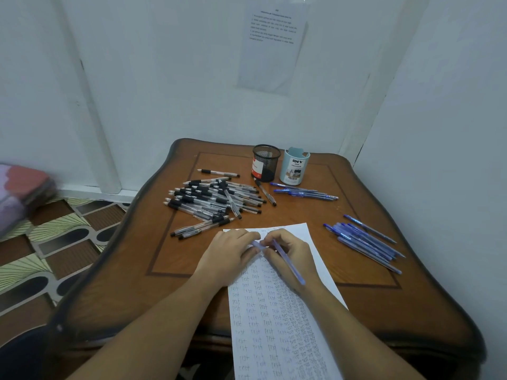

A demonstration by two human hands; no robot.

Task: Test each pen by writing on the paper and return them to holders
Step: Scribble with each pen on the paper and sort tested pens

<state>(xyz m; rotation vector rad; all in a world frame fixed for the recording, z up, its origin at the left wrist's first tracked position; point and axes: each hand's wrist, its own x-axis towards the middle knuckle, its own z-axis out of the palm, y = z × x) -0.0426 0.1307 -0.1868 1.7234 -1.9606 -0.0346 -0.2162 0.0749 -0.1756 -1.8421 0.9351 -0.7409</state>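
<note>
Right hand [288, 253] curled round blue pen [290, 266], held slanting back toward the wrist, above the top end of the paper [274, 325]. Left hand [230, 253] pinching the same pen's far end, fingertips against those of the right. Judged as cap coming off or going on; impossible to say which, tip hidden behind the fingers. Next move, by judgement: either tip down onto the bare strip at the paper's top, or pen carried to a holder.

Paper crowded with rows of "test", lower edge cut off. Black mesh holder [265, 163] and pale blue holder [295, 167] upright, side by side, at the far end of the table [384, 311]; inside of the pale blue one not visible. Heap of black pens [211, 198] left of the paper, loose blue pens [365, 242] to its right. Wall sheet [274, 45] illegible.
</note>
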